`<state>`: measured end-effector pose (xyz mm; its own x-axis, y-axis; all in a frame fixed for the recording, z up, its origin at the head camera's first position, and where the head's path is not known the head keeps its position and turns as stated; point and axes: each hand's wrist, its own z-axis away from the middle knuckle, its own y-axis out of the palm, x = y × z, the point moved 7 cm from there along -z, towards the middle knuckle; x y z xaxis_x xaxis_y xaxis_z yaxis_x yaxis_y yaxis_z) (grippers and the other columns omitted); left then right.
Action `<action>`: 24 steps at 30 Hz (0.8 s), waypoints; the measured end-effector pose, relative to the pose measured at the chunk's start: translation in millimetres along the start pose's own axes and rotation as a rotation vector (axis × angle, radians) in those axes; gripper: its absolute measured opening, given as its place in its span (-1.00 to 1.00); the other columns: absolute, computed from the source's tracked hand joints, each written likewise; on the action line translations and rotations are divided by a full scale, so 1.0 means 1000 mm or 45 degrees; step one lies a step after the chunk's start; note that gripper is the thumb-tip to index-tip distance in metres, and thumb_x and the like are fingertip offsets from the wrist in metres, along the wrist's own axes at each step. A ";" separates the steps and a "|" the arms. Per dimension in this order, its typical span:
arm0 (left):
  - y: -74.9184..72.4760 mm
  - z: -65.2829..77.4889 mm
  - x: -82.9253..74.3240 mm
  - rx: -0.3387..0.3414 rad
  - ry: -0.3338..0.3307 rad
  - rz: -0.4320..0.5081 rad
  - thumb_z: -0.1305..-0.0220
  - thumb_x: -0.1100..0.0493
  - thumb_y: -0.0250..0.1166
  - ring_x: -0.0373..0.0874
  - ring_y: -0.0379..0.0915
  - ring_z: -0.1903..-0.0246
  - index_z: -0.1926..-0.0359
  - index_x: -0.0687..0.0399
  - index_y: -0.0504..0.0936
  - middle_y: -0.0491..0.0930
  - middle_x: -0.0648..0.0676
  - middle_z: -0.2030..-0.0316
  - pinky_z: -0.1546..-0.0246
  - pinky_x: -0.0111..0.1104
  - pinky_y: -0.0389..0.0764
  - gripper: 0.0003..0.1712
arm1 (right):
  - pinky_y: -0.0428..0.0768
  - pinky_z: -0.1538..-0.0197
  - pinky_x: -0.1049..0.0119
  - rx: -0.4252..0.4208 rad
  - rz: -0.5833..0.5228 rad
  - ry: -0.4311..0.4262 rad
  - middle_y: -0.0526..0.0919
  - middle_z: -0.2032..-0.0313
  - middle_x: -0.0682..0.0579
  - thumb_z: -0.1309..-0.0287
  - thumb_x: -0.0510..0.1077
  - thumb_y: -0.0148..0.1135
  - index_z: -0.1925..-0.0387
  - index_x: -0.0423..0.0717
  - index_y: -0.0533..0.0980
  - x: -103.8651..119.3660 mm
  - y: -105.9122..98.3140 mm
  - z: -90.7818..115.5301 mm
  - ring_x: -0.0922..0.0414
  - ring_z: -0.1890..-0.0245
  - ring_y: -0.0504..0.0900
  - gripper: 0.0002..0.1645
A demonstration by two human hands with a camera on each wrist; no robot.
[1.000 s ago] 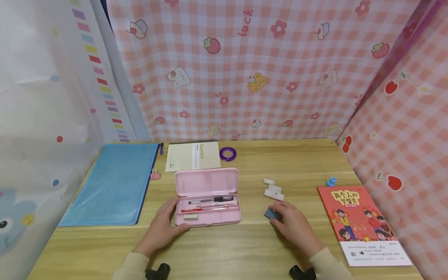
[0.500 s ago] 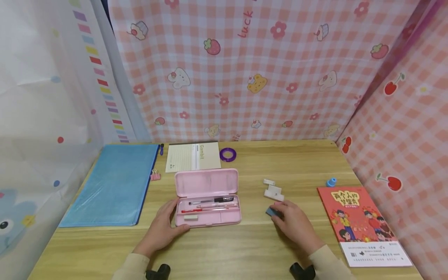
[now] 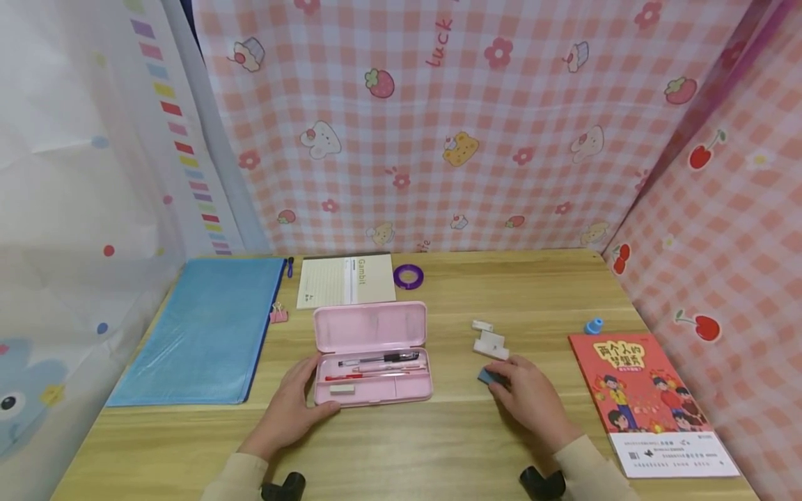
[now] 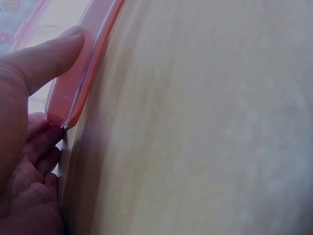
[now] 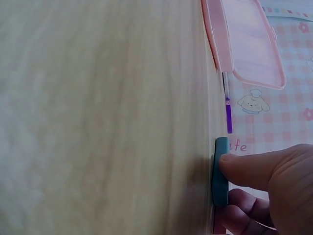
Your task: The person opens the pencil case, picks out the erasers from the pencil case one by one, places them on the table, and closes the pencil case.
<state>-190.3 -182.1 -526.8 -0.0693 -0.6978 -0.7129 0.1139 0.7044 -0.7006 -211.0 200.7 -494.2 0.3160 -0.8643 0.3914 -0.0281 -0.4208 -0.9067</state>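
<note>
A pink pencil case [image 3: 413, 386] lies with its lid raised, holding several pens [image 3: 376, 367] and a small white eraser [image 3: 342, 390]. My left hand [image 3: 291, 407] grips its left front corner. In the left wrist view, the thumb [image 4: 58, 51] lies along the front wall and the fingers curl at the end. My right hand [image 3: 529, 396] pinches a blue block-shaped eraser [image 5: 221, 171] on the table. A reddish part shows below the blue in the right wrist view; the fingers hide the rest. Just behind are small white blocks [image 3: 491, 345], possibly erasers.
On the left lies a blue zip folder [image 3: 194, 334], with a pink binder clip [image 3: 278, 314] beside it. A notebook [image 3: 328, 282] and a purple tape roll [image 3: 409, 276] lie behind the case. To the right are a red book [image 3: 639, 390] and a small blue object [image 3: 593, 325].
My right hand has shifted slightly right with the blue eraser. A pink part glimpsed by its fingers half a second ago is now hidden in the head view. My left hand stays put.
</note>
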 end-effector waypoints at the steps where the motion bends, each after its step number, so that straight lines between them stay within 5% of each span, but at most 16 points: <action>1: 0.000 0.000 0.000 0.003 0.001 0.002 0.01 -0.21 0.46 0.17 0.00 -0.38 -0.47 0.06 0.11 0.12 0.22 -0.41 -0.34 0.09 0.12 0.13 | 0.58 0.27 0.19 -0.002 0.002 -0.001 0.57 0.28 0.06 -0.02 -0.15 0.45 0.11 -0.03 0.67 0.000 0.000 0.000 0.18 0.32 0.51 -0.67; 6: 0.002 0.000 0.000 0.016 -0.009 0.005 0.00 -0.21 0.46 0.15 -0.01 -0.39 -0.47 0.04 0.10 0.12 0.20 -0.41 -0.35 0.06 0.12 0.12 | 0.56 0.28 0.21 -0.059 -0.014 -0.027 0.56 0.29 0.07 0.00 -0.15 0.46 0.13 -0.04 0.68 0.008 -0.007 0.001 0.17 0.32 0.50 -0.67; 12: -0.001 -0.001 0.000 0.004 0.004 0.008 0.01 -0.19 0.47 0.15 0.01 -0.38 -0.47 0.04 0.11 0.13 0.19 -0.41 -0.35 0.07 0.13 0.12 | 0.56 0.24 0.20 -0.163 -0.102 -0.205 0.61 0.29 0.08 0.03 -0.18 0.48 0.18 -0.06 0.69 0.060 -0.013 -0.012 0.16 0.29 0.54 -0.70; 17: -0.001 -0.003 -0.001 0.002 0.030 0.025 0.01 -0.18 0.48 0.15 0.01 -0.37 -0.46 0.04 0.12 0.14 0.19 -0.40 -0.35 0.07 0.13 0.11 | 0.61 0.09 0.19 -0.040 -0.161 -0.360 0.66 0.20 0.06 -0.04 -0.10 0.43 0.13 -0.02 0.67 0.116 0.010 -0.029 0.12 0.18 0.58 -0.70; 24: 0.000 -0.001 0.000 -0.025 0.069 0.025 0.02 -0.19 0.48 0.14 0.05 -0.36 -0.45 0.08 0.14 0.19 0.19 -0.38 -0.34 0.08 0.15 0.11 | 0.56 -0.01 0.32 0.130 -0.060 -0.596 0.66 0.15 0.15 -0.20 -0.02 0.29 0.06 0.04 0.66 0.185 0.051 -0.044 0.20 0.10 0.55 -0.71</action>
<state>-191.8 -181.4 -526.7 -0.1205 -0.6765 -0.7265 0.0960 0.7205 -0.6868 -196.0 7.4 -460.9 0.7081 -0.6182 0.3413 0.0828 -0.4072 -0.9096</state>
